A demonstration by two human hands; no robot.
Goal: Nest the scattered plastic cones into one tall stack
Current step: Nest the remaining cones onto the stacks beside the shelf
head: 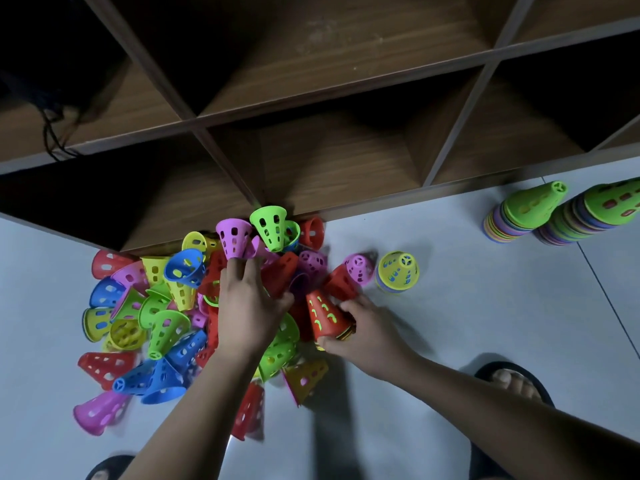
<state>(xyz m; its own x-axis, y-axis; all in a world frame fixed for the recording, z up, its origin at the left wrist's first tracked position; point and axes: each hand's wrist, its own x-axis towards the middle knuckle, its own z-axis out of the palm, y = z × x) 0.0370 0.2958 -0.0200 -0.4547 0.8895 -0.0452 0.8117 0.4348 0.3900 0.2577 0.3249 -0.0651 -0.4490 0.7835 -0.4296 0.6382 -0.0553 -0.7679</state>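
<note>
Head view, one lot: scattered cones [156, 306], mixed colours, lying on their sides in a heap on the floor [450, 323], against the foot of a wooden shelf unit [329, 161]. Right hand [367, 334]: fingers and thumb curled round the wide end of a short red-topped stack [325, 315], which is tilted with its tip toward the heap, probably so loose cones can be slipped on without carrying it away. Left hand [249, 306]: stretched over the heap, fingers fairly straight, fingertips at the narrow end of a purple cone [233, 240] that stands clear above the pile. Whether they pinch it or only touch it cannot be told. A green cone [270, 228] sits just beside the purple one, past the fingertips. The held stack lies just right of the left hand, its tip near that thumb. Set aside, apart from the heap: a small yellow-topped stack [398, 271], upright, near the right hand, and two tall green-topped stacks [530, 209], well apart at far right, likely parked clear of the sorting. A sandalled foot [512, 379] sits behind the right forearm.
</note>
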